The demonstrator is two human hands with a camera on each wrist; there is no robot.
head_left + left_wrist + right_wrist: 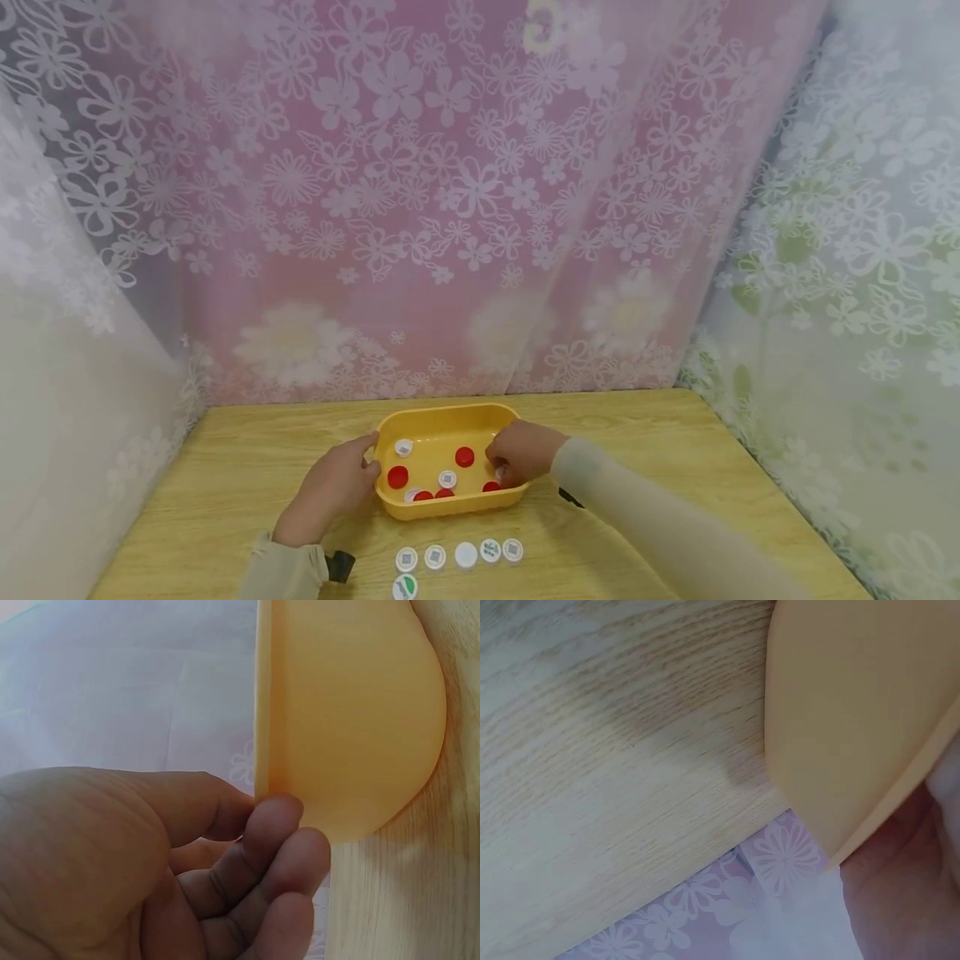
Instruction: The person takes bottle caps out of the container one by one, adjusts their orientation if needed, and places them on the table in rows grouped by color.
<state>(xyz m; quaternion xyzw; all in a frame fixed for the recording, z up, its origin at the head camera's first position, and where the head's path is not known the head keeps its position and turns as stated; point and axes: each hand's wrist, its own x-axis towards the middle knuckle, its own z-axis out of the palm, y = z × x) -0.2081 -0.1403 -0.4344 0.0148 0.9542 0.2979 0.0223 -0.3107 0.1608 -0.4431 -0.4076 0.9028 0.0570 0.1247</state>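
A yellow plastic basin [442,417] sits on the table, with several red bottle caps [464,457] and white bottle caps [447,479] scattered over its floor. At its left end my left hand [333,483] pinches the rim between thumb and fingers; the left wrist view shows that thumb [202,806] against the basin's edge. My right hand [527,450] reaches over the right end into the basin, its fingers curled around a white bottle cap [500,472] and partly hiding it. Close below those fingers lies another red cap [491,486]. In the right wrist view the basin wall covers most of this hand.
In front of the basin, several white caps [466,556] form a row on the wooden table [247,467]. A white cap with a green mark [405,587] lies below the row's left end. Floral curtains [450,208] hang behind and at both sides.
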